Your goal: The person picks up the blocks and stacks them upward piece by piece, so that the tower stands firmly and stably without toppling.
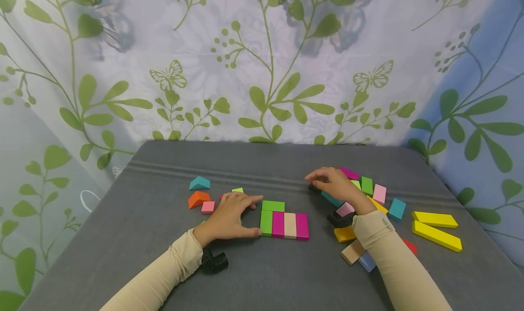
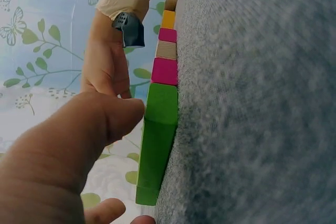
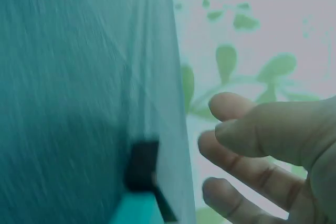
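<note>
In the head view, a flat group of blocks lies mid-table: a green block (image 1: 273, 206) across the top, an upright-running green block (image 1: 266, 223) below it, then a magenta block (image 1: 278, 224), a pale wooden block (image 1: 290, 225) and another magenta block (image 1: 302, 226). My left hand (image 1: 231, 216) spreads thumb and fingers at the group's left side. Its thumb tip is right at the green block (image 2: 160, 124) in the left wrist view. My right hand (image 1: 333, 183) hovers by the right-hand pile, fingers loosely bent with nothing between them. Under it show a small black piece (image 3: 142, 166) and a teal block (image 3: 137, 209).
Left of the group lie a teal triangle (image 1: 199, 183), an orange arch-like block (image 1: 199, 199) and a pink block (image 1: 208, 207). Scattered right are a green block (image 1: 366, 185), a teal block (image 1: 396, 209), a wooden block (image 1: 353, 252) and two long yellow blocks (image 1: 437, 236). A patterned curtain (image 1: 229, 83) hangs behind.
</note>
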A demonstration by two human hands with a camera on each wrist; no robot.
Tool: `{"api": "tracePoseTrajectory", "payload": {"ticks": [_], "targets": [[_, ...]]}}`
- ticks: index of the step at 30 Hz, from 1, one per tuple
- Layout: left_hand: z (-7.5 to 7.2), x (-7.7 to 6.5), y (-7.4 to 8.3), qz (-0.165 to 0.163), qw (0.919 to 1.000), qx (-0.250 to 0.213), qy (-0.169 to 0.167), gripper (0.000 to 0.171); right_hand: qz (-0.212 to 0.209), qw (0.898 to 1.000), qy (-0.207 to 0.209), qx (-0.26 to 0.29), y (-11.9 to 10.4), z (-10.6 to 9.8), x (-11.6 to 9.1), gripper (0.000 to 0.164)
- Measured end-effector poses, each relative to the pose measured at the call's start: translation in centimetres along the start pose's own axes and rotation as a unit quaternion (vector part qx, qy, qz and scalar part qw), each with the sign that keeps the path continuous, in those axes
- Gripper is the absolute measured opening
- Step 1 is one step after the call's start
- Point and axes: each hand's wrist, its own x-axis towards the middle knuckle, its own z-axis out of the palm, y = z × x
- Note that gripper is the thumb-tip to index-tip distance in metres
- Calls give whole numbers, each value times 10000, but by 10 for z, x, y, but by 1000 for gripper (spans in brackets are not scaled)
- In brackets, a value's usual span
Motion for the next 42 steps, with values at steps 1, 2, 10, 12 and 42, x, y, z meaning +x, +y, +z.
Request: {"api": "tracePoseTrajectory", "payload": {"ticks": [1,2,10,12,42], "targets": [[0,0,0,15,10000,62,-36,84,117,9998,99,-138,4,-3,-1,22],[0,-1,-1,28,9999,119,-73,85,197,9993,181,-261,7,-6,-1,22],[0,-2,-3,-31,9994,281,-221,85,247,9945,-43,-1018,36,-17,9,47],[0,-2,-3,-53,9993,294,-232,85,126,9932,-193,-1145,42,-17,14,51],[1,1,-2,-132,9989,348,-282,84,-300,9903,-1022,-894,0,1,5,23]]}}
